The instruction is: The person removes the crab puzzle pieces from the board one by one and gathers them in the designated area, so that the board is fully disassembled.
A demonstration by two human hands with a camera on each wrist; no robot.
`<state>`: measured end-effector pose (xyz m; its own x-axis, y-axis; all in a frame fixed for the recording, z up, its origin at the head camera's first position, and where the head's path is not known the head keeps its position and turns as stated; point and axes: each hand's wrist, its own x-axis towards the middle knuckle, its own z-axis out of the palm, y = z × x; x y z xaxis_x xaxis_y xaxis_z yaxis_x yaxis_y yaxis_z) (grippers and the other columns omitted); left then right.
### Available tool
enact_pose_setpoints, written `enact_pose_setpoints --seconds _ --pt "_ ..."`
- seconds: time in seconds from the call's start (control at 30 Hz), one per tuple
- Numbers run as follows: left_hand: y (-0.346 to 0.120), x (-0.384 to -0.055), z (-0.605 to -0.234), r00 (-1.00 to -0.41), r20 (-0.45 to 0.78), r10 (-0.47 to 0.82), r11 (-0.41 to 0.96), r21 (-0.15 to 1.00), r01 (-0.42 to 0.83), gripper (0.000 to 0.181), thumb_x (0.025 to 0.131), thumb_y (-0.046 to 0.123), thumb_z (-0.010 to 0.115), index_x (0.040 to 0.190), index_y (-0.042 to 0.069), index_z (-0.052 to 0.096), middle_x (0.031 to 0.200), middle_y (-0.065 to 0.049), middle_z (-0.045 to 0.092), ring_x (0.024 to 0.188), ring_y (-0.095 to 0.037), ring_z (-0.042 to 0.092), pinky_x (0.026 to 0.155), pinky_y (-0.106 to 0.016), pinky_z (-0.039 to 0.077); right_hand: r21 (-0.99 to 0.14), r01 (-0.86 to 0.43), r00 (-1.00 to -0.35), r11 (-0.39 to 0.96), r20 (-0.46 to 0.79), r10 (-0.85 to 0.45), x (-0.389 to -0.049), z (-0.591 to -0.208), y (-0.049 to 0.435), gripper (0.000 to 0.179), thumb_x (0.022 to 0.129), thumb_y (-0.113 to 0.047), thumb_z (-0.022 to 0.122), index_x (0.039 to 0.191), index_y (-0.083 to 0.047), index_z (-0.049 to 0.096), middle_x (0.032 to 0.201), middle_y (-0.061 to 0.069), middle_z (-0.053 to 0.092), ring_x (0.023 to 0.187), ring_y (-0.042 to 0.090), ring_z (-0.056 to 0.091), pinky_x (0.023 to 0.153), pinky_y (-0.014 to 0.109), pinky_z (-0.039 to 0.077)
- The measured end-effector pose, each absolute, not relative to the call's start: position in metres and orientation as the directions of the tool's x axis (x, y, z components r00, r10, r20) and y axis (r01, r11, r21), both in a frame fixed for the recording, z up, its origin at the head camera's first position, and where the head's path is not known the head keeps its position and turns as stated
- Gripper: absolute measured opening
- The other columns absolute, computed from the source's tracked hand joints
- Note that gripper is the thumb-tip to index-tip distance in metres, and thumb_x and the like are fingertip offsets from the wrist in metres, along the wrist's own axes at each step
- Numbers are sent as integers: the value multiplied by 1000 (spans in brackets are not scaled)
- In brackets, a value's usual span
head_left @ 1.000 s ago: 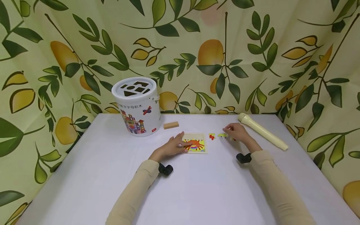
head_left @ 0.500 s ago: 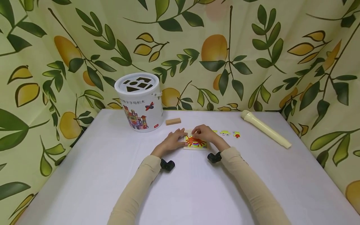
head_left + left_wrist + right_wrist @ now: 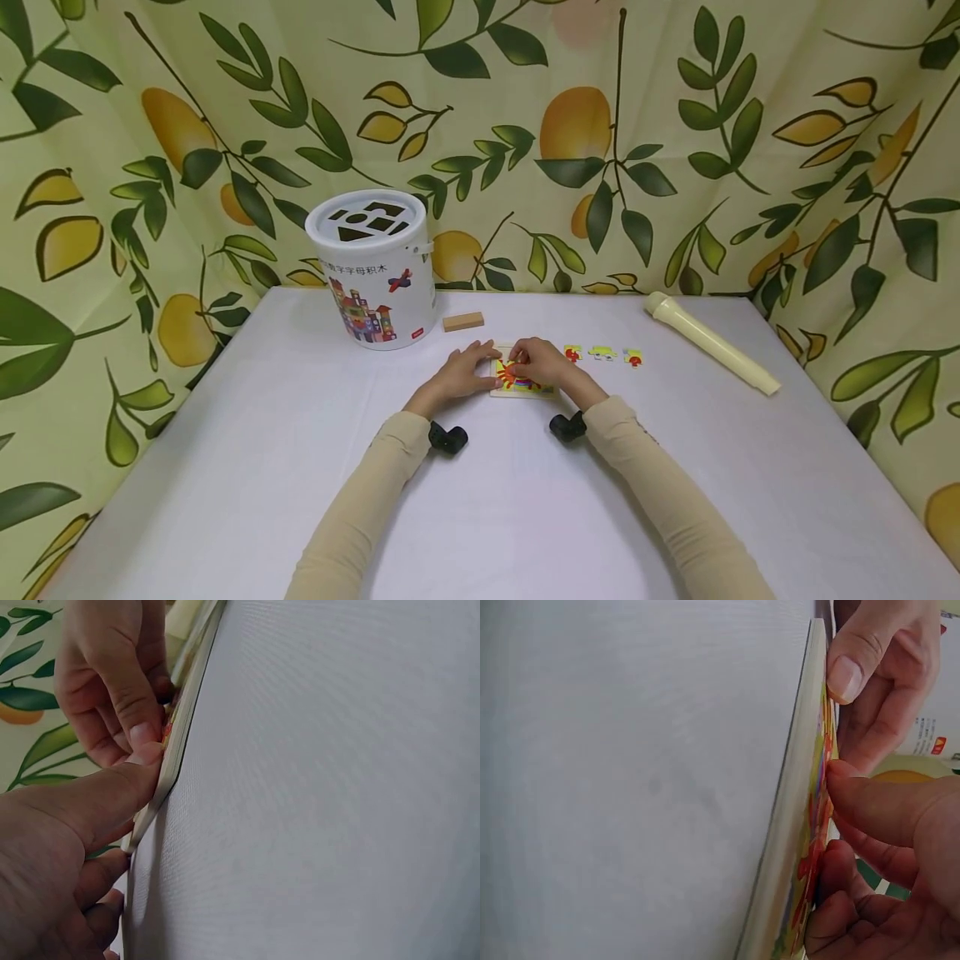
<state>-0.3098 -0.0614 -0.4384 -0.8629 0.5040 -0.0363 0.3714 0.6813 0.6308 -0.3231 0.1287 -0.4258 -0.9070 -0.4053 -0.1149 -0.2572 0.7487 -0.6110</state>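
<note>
A small square jigsaw puzzle board (image 3: 523,395) with a pale wooden rim and a red and yellow picture lies on the table. My left hand (image 3: 459,375) grips its left side, thumb on the near part and fingers at the far corner. Over the picture, my right hand (image 3: 546,363) pinches with thumb and fingertips at the surface; the puzzle piece there is mostly hidden by the fingers. In the right wrist view, the board's pale edge (image 3: 784,817) is seen side-on, with both thumbs near each other. Loose puzzle pieces (image 3: 602,353) lie in a row to the right.
A white lidded bucket (image 3: 375,275) with shaped holes stands at the back left. Beside it lies a wooden block (image 3: 463,322). A cream-coloured microphone-shaped tube (image 3: 708,342) lies at the back right. A patterned curtain (image 3: 480,100) hangs behind the white table (image 3: 495,508).
My right hand has moved left from the loose pieces to the board and stays over the picture. The left hand keeps its hold on the board. The head view has shifted slightly.
</note>
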Motion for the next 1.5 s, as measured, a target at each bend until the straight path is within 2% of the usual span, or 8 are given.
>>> enact_pose_setpoints --seconds 0.13,0.4,0.73,0.87,1.0,1.23,1.5 --pt "-61 -310 -440 -866 -41 498 687 629 365 49 84 28 66 128 12 52 149 -11 30 141 -30 17 113 -53 7 -599 -280 -906 750 -94 -413 -321 -426 128 17 86 -15 64 98 -3 59 78 6 56 68 15 49 60 23 40" --pt "-60 -312 -441 -877 -51 478 693 635 341 45 83 26 67 125 14 54 150 -9 30 141 -29 18 114 -53 7 -579 -337 -899 742 -37 -436 -320 -428 128 20 86 -15 64 100 -2 57 86 9 57 77 17 49 72 28 42" --pt "-59 -312 -440 -877 -52 477 690 641 337 42 84 26 67 123 16 55 150 -9 29 142 -29 16 114 -52 5 -607 -308 -904 732 -53 -425 -322 -432 128 21 87 -13 62 103 0 58 83 7 56 73 15 49 67 24 42" --pt "-59 -312 -439 -878 -55 476 696 633 338 43 84 27 66 125 16 54 150 -9 29 142 -29 17 114 -52 6 -606 -302 -909 735 -50 -415 -322 -430 128 18 86 -13 64 99 -2 60 83 6 58 74 14 50 67 23 42" --pt "-58 -312 -438 -884 -59 464 707 626 330 45 84 27 66 126 15 53 150 -7 30 142 -27 17 115 -50 6 -633 -281 -923 721 -28 -384 -322 -427 129 16 84 -13 66 96 -4 62 81 6 59 72 15 51 66 24 42" --pt "-57 -312 -438 -890 -73 451 718 621 313 49 84 27 66 129 16 51 150 -6 30 142 -26 17 115 -49 6 -685 -271 -936 676 22 -352 -323 -429 133 8 86 -11 63 91 -6 66 81 6 64 75 16 53 74 27 44" --pt "-59 -313 -440 -887 -72 457 712 627 316 49 83 27 67 128 15 52 150 -6 29 142 -26 16 115 -48 5 -771 -183 -957 610 -4 -291 -326 -423 147 13 86 -13 63 95 -5 67 85 7 65 75 15 54 69 23 45"
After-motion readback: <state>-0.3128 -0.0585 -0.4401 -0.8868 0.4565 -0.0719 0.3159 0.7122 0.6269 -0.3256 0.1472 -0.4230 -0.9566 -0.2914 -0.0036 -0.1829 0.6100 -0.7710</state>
